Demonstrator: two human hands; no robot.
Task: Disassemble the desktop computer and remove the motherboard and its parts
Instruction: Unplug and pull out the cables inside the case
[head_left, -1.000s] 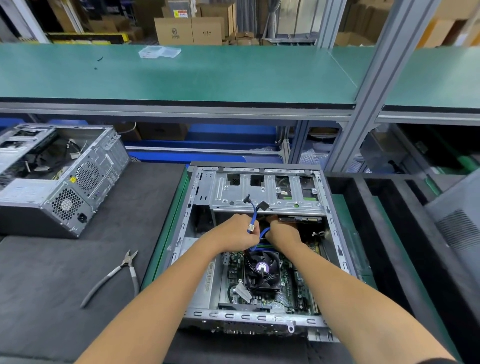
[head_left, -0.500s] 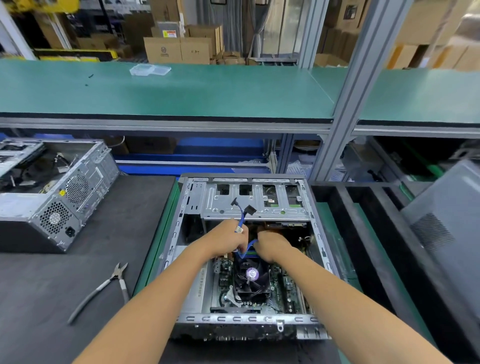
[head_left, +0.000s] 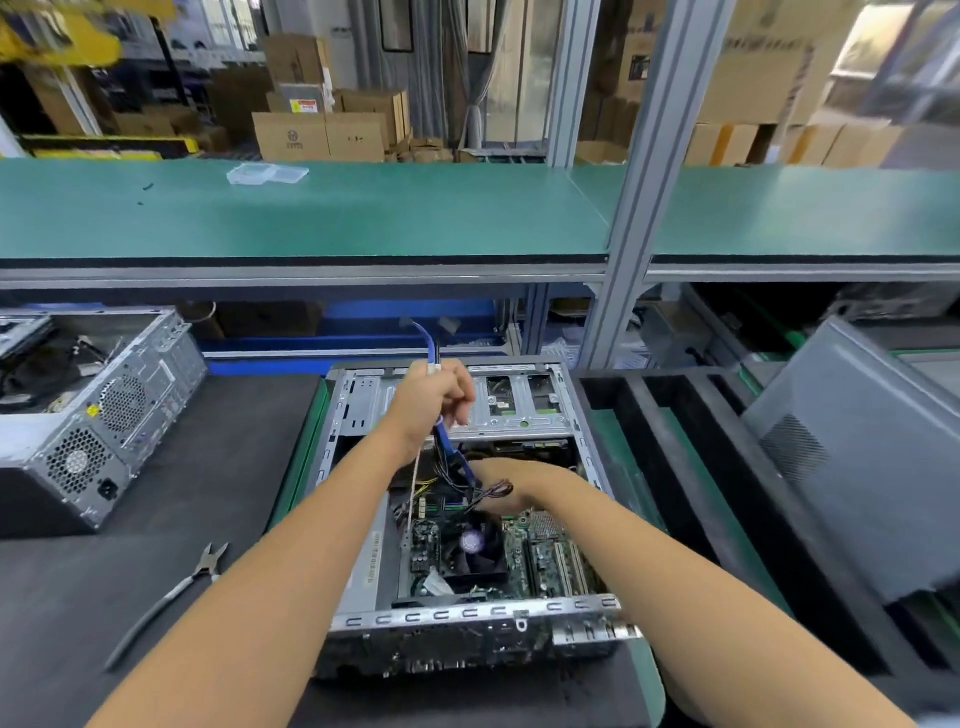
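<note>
Open desktop case (head_left: 467, 618) lying flat on a dark mat (head_left: 208, 519), motherboard (head_left: 540, 551) exposed inside with a black CPU fan (head_left: 475, 545) in the middle. Left hand (head_left: 431, 400) raised above the drive cage (head_left: 519, 410), gripping a blue cable (head_left: 447, 441) that runs up past the fist and down into the case. Right hand (head_left: 501, 486) low inside the case, curled around a bundle of thin dark wires (head_left: 491, 493) just above the fan. Pliers (head_left: 171, 597) lying on the mat to the left. Second computer case (head_left: 98, 421) further left. Green shelf (head_left: 311, 218) up behind, with a clear plastic tray (head_left: 267, 173) on it. Grey side panel (head_left: 857, 457) leaning at right.
</note>
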